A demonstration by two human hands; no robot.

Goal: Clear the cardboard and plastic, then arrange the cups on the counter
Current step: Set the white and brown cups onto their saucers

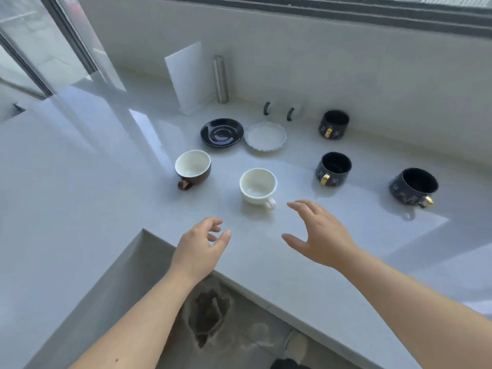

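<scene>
A white cup (pixel 257 186) stands upright in the middle of the white counter (pixel 80 182), handle toward me. A brown cup with a white inside (pixel 192 166) sits to its left. Three black cups with gold handles stand on the right: the far black cup (pixel 333 124), the middle black cup (pixel 333 168) and the near black cup (pixel 414 186). Behind lie a black saucer (pixel 221 132) and a white saucer (pixel 265 136). My left hand (pixel 199 249) hovers empty, fingers loosely curled. My right hand (pixel 316 233) is spread open just right of the white cup's handle, holding nothing.
A white board (pixel 187 77) leans on the back wall beside a steel bottle (pixel 220 79). Two white mugs with dark handles (pixel 279 111) stand against the wall. The counter is L-shaped, and its inner edge (pixel 239 282) runs under my wrists. Below it is floor.
</scene>
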